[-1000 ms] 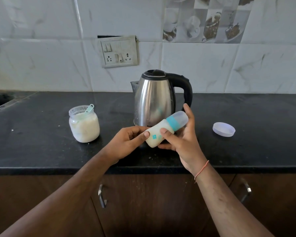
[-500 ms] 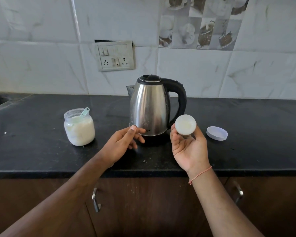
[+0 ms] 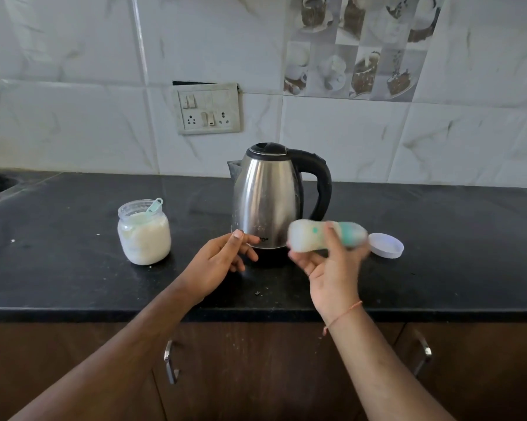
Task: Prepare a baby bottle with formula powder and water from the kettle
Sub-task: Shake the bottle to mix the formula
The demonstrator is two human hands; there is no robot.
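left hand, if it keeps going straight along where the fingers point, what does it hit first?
Probably the kettle. The left hand hangs open, holding nothing, its fingers aimed forward and right at the kettle's lower body and black base. Depth is unclear in this one view, but nothing shows between them.

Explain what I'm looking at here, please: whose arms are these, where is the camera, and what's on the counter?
No machine: a person wears a camera on the head, looking down at their own arms. The right hand grips a baby bottle of white liquid, lying sideways and blurred, probably from shaking. The left hand hangs relaxed and holds nothing. On the black counter stand a steel kettle and an open jar of white powder with a small scoop in it. A white lid lies right of the kettle.
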